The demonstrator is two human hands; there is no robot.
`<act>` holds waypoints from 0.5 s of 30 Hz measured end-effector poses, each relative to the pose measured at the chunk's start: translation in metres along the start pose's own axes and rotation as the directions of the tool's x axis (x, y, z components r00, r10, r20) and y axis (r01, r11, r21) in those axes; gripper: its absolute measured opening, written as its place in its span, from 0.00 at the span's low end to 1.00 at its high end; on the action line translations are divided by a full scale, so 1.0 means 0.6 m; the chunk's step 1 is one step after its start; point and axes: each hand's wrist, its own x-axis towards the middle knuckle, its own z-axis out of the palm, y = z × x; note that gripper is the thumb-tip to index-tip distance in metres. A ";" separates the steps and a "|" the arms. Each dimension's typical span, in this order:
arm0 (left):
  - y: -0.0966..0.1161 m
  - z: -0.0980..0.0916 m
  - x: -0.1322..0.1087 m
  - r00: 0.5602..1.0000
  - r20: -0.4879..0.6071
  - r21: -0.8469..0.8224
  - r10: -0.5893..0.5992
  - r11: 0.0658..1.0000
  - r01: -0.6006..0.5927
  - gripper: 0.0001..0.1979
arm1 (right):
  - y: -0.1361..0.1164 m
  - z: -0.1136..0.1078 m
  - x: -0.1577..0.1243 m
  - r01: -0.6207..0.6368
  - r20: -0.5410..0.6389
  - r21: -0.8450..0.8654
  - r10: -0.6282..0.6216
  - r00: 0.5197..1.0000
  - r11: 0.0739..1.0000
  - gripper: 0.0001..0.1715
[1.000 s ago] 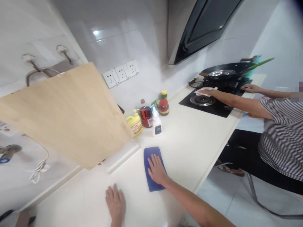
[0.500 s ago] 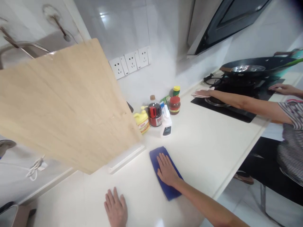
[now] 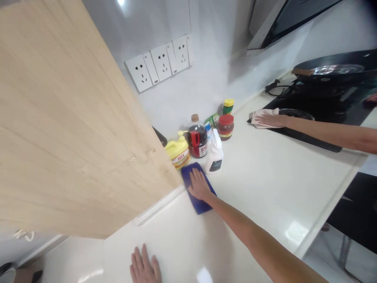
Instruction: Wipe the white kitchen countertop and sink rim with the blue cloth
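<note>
Right hand [image 3: 200, 186] rests flat, loosely spread, the blue cloth [image 3: 197, 203] directly beneath.

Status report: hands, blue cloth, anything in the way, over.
Right hand flat on blue cloth. Left hand palm down on counter. Yellow bottle and white bottle close to cloth's far end, possibly in the way.

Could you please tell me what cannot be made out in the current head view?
All in the head view:
Blue cloth: middle covered by the right hand.
Left hand: wrist cut off by the bottom edge.
Dark thing: mostly hidden behind the board.
Wok: right side cut off by the right edge.
White bottle: label too small to read.
</note>
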 end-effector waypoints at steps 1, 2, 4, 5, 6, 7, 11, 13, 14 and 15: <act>-0.001 0.002 0.000 1.000 -0.006 0.003 0.003 1.000 -0.003 0.30 | 0.000 0.003 0.012 -0.010 0.001 0.001 0.010 1.000 1.000 0.46; -0.001 0.003 0.000 1.000 -0.015 0.006 0.008 1.000 -0.008 0.30 | 0.001 0.005 0.022 -0.018 0.002 0.003 0.018 1.000 1.000 0.46; 0.001 0.002 0.000 0.999 -0.033 0.012 0.022 1.000 -0.021 0.30 | 0.001 0.007 0.040 -0.029 0.007 0.007 0.029 1.000 1.000 0.46; 0.002 0.001 0.000 0.999 -0.037 0.016 0.028 0.999 -0.028 0.30 | 0.001 0.007 0.047 -0.032 0.010 0.010 0.032 0.999 0.999 0.46; 0.003 -0.001 0.000 0.999 -0.039 0.020 0.033 0.999 -0.032 0.30 | 0.001 0.007 0.053 -0.034 0.013 0.013 0.034 0.999 0.999 0.45; 0.004 -0.004 0.001 0.999 -0.038 0.023 0.034 0.999 -0.034 0.30 | 0.001 0.006 0.058 -0.035 0.016 0.016 0.034 0.999 0.999 0.45; 0.005 -0.009 0.002 1.000 0.002 0.025 0.017 1.000 -0.017 0.30 | 0.003 0.003 0.065 -0.028 0.025 0.036 0.027 0.999 0.999 0.46; 0.004 -0.008 0.002 1.000 0.020 0.024 0.010 1.000 -0.011 0.31 | 0.004 -0.001 0.056 -0.012 0.025 0.046 0.011 1.000 0.999 0.45; 0.003 -0.007 0.002 1.000 0.019 0.025 0.010 1.000 -0.010 0.31 | 0.005 -0.004 0.048 0.003 0.023 0.050 -0.004 1.000 0.999 0.45; 0.002 -0.006 0.003 1.000 0.012 0.026 0.011 1.000 -0.011 0.31 | 0.005 -0.008 0.037 0.022 0.021 0.053 -0.024 1.000 0.998 0.44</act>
